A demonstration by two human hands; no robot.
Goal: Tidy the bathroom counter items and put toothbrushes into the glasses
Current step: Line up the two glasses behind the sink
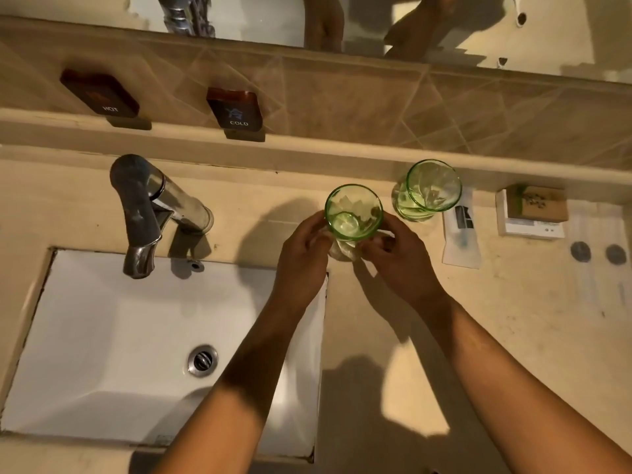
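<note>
1. Nearest: two bare forearms reach up from the bottom edge, crossing the right side of the white sink (102, 336) and the beige counter (513, 336).
2. The left hand (302, 254) and right hand (400, 258) close from either side on one green glass (354, 212), fingers wrapped round its lower wall. Something pale, perhaps a paper wrap, sits at its base under the fingers; whether the glass is lifted or resting on the counter cannot be told.
3. Handling, as judged: the glass is rigid, smooth and breakable, likely slippery if wet, moderately heavy for its size. Hold it round the body, not by the thin rim, and set it down gently on the hard stone.
4. Just beyond, to the right: a second green glass (431, 191), tilted, apart from both hands. Glasses counted: two.
5. Beside it lies one white sachet (461, 234), probably a packaged toothbrush; light and flexible, best pinched by an edge.
6. Further right: one small box (533, 210) and two round dark discs (580, 251).
7. Farthest: one tap (147, 206), two wall plaques marked HOT (102, 94) and COLD (236, 107), and a mirror (239, 15).
</note>
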